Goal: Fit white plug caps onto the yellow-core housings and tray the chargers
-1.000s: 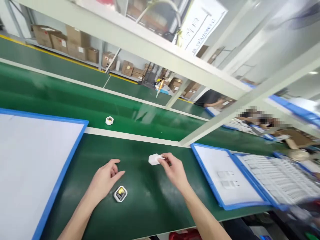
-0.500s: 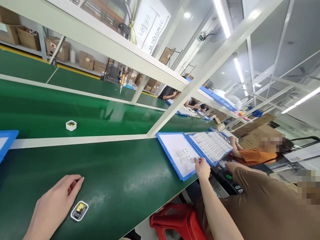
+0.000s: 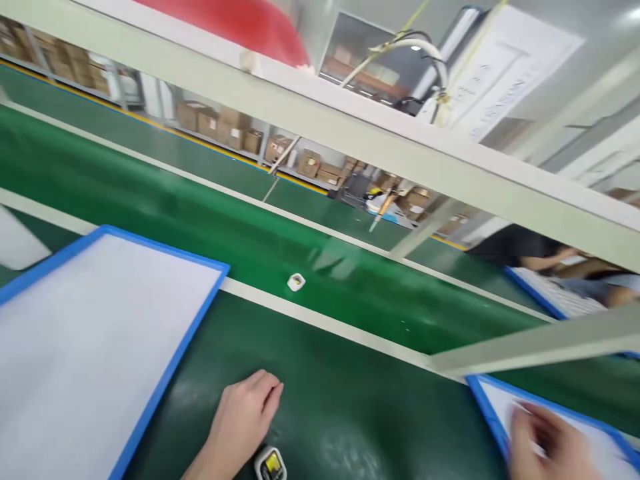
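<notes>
My left hand [image 3: 245, 417] rests on the green bench with its fingers curled together and thumb against them; nothing shows in them. Just beside its wrist lies a small white housing [image 3: 271, 463] with a yellow-and-black part inside, cut by the bottom edge of the view. At the lower right, my right hand [image 3: 550, 443] is smeared by motion over a blue-rimmed tray [image 3: 493, 417]. Its fingers are bent in a pinch, with a pale thing at the tips that is too blurred to name.
A large blue-rimmed tray with a white base [image 3: 100, 320] lies at left. A second white housing [image 3: 296, 282] sits on the green belt [image 3: 240, 247] beyond the pale rail. A slanted post [image 3: 540, 347] stands at right. Across the belt, a person's arm [image 3: 547, 260] reaches near another tray.
The view has swung left, bringing the large tray in. My right hand has come away from the small clear pieces to the tray's near left side. My left hand keeps beside the housing.
</notes>
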A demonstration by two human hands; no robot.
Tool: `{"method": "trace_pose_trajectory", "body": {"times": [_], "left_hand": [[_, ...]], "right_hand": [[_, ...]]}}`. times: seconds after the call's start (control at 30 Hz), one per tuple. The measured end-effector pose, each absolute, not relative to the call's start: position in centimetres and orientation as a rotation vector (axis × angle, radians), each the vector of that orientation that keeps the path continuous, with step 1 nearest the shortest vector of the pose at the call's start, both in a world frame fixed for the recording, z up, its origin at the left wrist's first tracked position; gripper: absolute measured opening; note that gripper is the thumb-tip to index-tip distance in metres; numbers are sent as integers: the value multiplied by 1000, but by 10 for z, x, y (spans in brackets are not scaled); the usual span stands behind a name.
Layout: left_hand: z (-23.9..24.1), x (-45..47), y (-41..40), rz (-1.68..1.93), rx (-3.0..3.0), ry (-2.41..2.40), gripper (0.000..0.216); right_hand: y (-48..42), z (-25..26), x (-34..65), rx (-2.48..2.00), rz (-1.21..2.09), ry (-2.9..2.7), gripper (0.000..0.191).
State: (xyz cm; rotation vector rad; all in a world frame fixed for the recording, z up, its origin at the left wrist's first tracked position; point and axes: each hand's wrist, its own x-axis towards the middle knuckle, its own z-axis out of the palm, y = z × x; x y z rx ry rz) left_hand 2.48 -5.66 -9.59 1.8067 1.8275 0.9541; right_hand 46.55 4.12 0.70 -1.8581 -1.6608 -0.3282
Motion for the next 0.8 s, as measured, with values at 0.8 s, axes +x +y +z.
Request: {"method": "trace_pose_trajectory", "body": {"times": [0.8], "left_hand": [[-92,29,-43,961,1844,1901,22]], "right_hand": [[221,-99,173,-1336,258,-2113,74]]}}
